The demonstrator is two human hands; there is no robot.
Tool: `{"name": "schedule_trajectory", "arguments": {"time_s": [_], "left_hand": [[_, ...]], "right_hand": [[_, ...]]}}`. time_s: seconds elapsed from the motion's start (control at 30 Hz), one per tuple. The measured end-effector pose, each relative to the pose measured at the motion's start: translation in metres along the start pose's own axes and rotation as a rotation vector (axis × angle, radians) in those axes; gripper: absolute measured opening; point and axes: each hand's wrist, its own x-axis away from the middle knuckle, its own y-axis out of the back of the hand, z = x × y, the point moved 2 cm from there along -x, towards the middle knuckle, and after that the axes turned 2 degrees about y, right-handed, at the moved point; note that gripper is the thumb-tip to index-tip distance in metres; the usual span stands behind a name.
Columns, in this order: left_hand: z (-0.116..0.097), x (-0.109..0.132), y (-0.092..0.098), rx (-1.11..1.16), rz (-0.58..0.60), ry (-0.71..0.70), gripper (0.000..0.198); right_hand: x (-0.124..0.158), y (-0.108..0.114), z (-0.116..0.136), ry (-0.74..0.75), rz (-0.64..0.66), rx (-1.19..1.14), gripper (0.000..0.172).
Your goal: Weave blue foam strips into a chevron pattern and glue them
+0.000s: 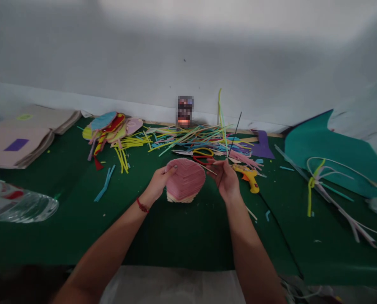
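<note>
My left hand grips the left edge of a pink, rounded, fan-shaped piece, its thumb on the front. The piece has layered strips meeting in a V pattern and a pale lower edge. Just to its right, my right hand pinches a thin dark stick that points up and slightly right. Behind the pink piece lie scissors with red and yellow handles, partly hidden by my right hand. A yellow glue gun rests right of that hand, its black cord running toward the front edge.
Colourful strips are heaped along the wall. Finished-looking coloured pieces lie at back left, beside stacked pinkish sheets. A clear plastic bottle lies at left. A teal sheet and bundled pipe cleaners occupy the right.
</note>
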Motion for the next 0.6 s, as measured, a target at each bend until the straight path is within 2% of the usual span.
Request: {"name": "schedule_trajectory", "arguments": {"time_s": [0.1, 0.17, 0.2, 0.3, 0.37, 0.43, 0.53, 0.6], "left_hand": [[-0.001, 0.001, -0.002, 0.048, -0.015, -0.002, 0.038], [0.000, 0.001, -0.002, 0.082, -0.024, -0.004, 0.039], [0.001, 0.001, -0.003, 0.099, -0.025, -0.007, 0.040], [-0.001, 0.000, -0.001, 0.182, -0.024, -0.029, 0.036], [-0.007, -0.001, 0.004, 0.257, -0.031, -0.071, 0.030], [-0.017, -0.002, 0.010, 0.233, -0.061, -0.124, 0.023], [-0.036, 0.000, 0.022, -0.026, -0.180, -0.213, 0.032], [-0.045, 0.003, 0.029, -0.121, -0.245, -0.304, 0.033]], "right_hand": [[0.004, -0.006, -0.006, -0.031, -0.047, 0.147, 0.040], [0.007, -0.009, -0.009, -0.091, 0.005, 0.173, 0.040], [0.009, -0.011, -0.010, -0.154, 0.093, 0.161, 0.041], [0.020, -0.017, -0.008, -0.369, 0.530, 0.118, 0.043], [0.026, -0.017, -0.001, -0.397, 0.719, 0.080, 0.043], [0.028, -0.014, 0.005, -0.333, 0.719, 0.021, 0.043], [0.026, -0.007, 0.010, -0.241, 0.587, -0.030, 0.045], [0.023, -0.004, 0.010, -0.211, 0.516, -0.034, 0.046]]}}
